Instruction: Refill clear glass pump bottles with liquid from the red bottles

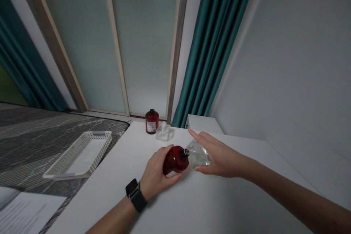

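Note:
A dark red bottle (177,161) with a narrow black neck lies tilted in my left hand (157,175), its neck pointing right. The fingers curl over the bottle's left side and the thumb runs beneath it. My right hand (216,155) is spread, thumb and fingers apart, around a crumpled clear plastic bag (197,154) near the bottle's neck. Whether the palm touches the bag cannot be made out. Farther back stands a second red bottle (151,121), upright, with a white label and black top. Beside it sits another crumpled clear plastic wrapping (164,131).
The white table (117,193) extends under both hands. To the left, a white perforated basket (82,155) rests on a grey patterned surface (24,146), with printed paper (30,212) nearer me. A white cabinet (205,123) stands behind the table, a wall (296,80) to the right.

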`<state>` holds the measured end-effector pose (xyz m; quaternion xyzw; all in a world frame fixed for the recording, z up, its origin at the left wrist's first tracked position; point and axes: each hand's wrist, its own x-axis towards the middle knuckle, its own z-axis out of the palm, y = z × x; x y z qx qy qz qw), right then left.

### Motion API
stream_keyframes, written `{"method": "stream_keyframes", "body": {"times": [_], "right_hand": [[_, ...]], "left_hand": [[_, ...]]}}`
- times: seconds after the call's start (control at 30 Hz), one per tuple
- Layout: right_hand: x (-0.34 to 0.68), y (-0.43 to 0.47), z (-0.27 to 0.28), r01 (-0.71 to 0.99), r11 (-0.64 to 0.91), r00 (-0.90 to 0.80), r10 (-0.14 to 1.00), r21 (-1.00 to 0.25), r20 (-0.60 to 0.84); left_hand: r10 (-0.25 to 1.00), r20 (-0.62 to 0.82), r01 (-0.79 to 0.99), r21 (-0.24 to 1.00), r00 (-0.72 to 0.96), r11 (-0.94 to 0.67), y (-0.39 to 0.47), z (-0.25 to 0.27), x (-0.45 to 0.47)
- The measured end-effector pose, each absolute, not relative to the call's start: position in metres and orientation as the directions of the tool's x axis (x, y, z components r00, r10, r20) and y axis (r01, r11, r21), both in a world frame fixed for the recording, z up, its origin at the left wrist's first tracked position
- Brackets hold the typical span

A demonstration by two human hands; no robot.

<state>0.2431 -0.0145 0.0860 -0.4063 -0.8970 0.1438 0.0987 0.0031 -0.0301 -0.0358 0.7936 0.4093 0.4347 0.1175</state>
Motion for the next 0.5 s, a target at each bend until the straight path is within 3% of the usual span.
{"method": "stream_keyframes", "body": {"times": [0.5], "right_hand": [[0.2421, -0.0144, 0.0885, 0.706, 0.633, -0.652, 0.756, -0.317, 0.059]], "left_hand": [[0.771, 0.578, 0.518, 0.589, 0.266, -0.62, -0.0318, -0.0384, 0.0058]]}}
